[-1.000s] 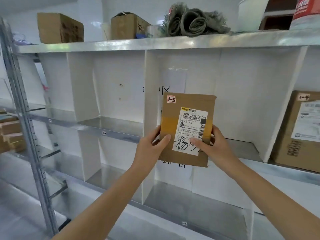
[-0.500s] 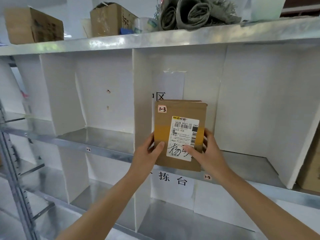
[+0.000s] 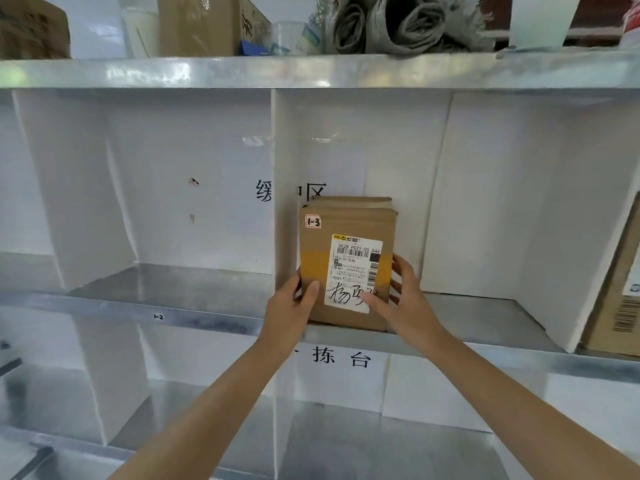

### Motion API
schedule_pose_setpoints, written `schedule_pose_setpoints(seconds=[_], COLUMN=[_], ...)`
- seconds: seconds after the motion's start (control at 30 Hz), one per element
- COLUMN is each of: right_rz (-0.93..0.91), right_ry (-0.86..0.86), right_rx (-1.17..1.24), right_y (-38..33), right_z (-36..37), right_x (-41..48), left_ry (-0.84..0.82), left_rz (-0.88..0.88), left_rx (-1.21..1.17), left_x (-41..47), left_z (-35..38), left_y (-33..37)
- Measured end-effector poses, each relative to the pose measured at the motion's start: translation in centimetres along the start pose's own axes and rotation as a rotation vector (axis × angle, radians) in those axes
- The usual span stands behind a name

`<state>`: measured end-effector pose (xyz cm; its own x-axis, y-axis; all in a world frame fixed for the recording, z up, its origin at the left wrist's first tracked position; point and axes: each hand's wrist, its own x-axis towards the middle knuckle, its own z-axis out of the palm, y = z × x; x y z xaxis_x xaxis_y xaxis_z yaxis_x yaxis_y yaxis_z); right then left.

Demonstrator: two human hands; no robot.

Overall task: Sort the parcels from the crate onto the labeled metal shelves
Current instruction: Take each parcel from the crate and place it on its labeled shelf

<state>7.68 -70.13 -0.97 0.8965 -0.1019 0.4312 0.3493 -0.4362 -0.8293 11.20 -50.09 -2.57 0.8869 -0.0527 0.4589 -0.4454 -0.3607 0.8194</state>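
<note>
The left hand point(image 3: 289, 308) and right hand point(image 3: 407, 303) grip the upright parcel point(image 3: 346, 265) between them on the metal shelf point(image 3: 467, 317).

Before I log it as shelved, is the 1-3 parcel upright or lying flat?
Upright: the 1-3 parcel stands on end on the metal shelf, left hand and right hand gripping its sides.

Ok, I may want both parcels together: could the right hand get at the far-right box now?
Probably, once freed: the right hand grips the 1-3 parcel; a white divider stands between, but nothing blocks the front of the far-right box.
</note>
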Motion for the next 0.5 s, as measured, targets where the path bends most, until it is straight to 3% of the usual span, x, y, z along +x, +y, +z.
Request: schedule_pose_setpoints(seconds=[0.2, 0.37, 0.5], right_rz=[0.188, 0.217, 0.196], right_ry=[0.013, 0.014, -0.029], right_rx=[-0.112, -0.348, -0.482], right_y=[0.7, 0.6, -1.5], right_z=[0.5, -0.3, -2.3], right_x=[-2.5, -7.0, -9.4], left_ry=[-0.075, 0.011, -0.199], left_rz=[0.075, 0.181, 0.305], left_rx=[0.049, 0.079, 0.185], left_x=[-0.6, -4.5, -5.9], left_z=[-1.5, -2.6, -2.3], left_y=[-0.8, -2.0, 0.4])
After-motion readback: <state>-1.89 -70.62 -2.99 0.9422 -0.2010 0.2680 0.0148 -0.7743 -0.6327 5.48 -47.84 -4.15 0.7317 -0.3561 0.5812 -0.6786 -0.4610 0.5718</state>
